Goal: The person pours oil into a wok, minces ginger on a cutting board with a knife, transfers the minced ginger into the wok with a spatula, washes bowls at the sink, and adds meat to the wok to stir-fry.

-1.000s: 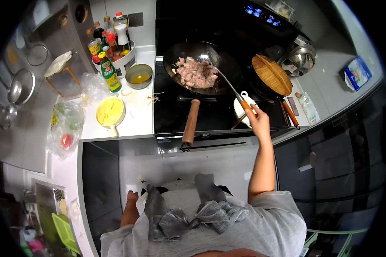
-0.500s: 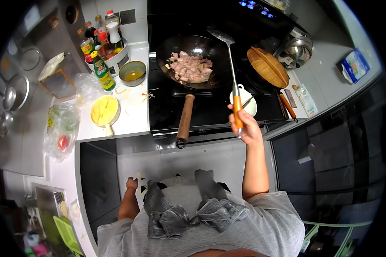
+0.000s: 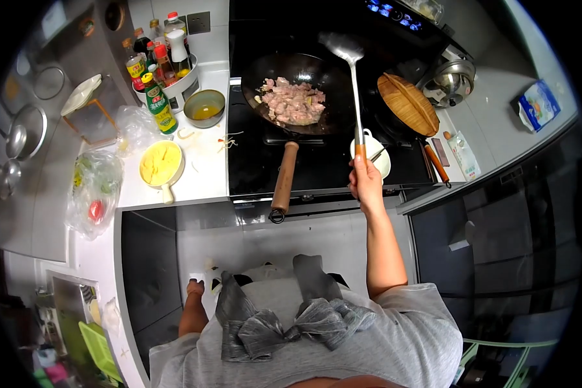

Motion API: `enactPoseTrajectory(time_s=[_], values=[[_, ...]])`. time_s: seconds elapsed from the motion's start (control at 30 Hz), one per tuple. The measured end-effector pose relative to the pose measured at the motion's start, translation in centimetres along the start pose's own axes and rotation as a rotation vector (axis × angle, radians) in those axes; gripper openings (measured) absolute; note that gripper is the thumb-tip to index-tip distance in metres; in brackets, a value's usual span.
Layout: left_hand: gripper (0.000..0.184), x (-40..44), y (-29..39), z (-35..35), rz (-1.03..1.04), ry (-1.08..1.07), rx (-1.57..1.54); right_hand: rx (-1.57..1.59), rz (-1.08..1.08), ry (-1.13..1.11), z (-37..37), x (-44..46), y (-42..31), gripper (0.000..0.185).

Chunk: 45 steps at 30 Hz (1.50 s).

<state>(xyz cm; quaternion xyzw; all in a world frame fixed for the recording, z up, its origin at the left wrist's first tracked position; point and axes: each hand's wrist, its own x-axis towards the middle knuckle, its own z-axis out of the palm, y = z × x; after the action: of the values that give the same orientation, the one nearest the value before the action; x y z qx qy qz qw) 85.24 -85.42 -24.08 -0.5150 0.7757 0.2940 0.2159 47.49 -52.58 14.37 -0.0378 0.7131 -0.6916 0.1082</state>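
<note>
My right hand (image 3: 366, 180) is closed around the wooden handle of a wok spatula (image 3: 357, 97), held upright over the stove. Its metal blade is raised to the right of the wok (image 3: 284, 64), apart from the food and slightly blurred. Pieces of pale pink meat (image 3: 293, 101) lie in the wok, whose wooden handle points toward me. Behind the spatula handle, a white bowl (image 3: 380, 161) with a dark utensil in it is partly hidden. My left hand (image 3: 196, 286) hangs low at my side, fingers slightly apart, with nothing seen in it.
A wooden lid (image 3: 407, 103) covers a second pan on the right burner. On the left counter stand a dish of yellow slices (image 3: 161, 163), a bowl of yellowish liquid (image 3: 204, 108), a green-labelled bottle (image 3: 159, 107) and a rack of bottles (image 3: 186, 81). A plastic bag (image 3: 94, 194) lies further left.
The spatula has turned in my right hand, so its blade now faces me more broadly. My right hand has shifted slightly. The meat looks unchanged, and my left hand still hangs down.
</note>
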Motion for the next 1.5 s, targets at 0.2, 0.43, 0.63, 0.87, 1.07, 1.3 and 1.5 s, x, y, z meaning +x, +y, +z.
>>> enactPoseTrajectory(time_s=[0.2, 0.43, 0.63, 0.87, 1.07, 1.3, 1.5], values=[[0.051, -0.4, 1.8, -0.9, -0.030, 0.040, -0.100, -0.003, 0.156, -0.075, -0.3, -1.5, 1.2, 0.032], [0.051, 0.1, 2.5, -1.3, -0.026, 0.024, -0.070, 0.095, 0.121, -0.043, 0.1, -3.4, 0.6, 0.019], [0.053, 0.4, 2.7, -1.3, 0.010, 0.034, -0.065, 0.124, 0.151, 0.005, -1.5, -4.5, 1.3, 0.014], [0.028, 1.7, 1.5, -0.8, 0.093, -0.030, 0.045, 0.263, 0.210, -0.010, -2.3, -5.6, 1.2, 0.014], [0.030, 2.8, 2.3, -1.1, -0.065, -0.043, 0.158, 0.290, 0.213, -0.036, -2.5, -5.8, 0.8, 0.013], [0.033, -2.8, 6.3, -4.4, -0.178, 0.021, 0.159, 0.294, 0.209, -0.067, -2.6, -5.9, 0.9, 0.012], [0.055, -3.5, 5.8, -3.6, -0.138, 0.144, 0.190, 0.289, 0.232, -0.056, -2.7, -5.8, 0.9, 0.013]])
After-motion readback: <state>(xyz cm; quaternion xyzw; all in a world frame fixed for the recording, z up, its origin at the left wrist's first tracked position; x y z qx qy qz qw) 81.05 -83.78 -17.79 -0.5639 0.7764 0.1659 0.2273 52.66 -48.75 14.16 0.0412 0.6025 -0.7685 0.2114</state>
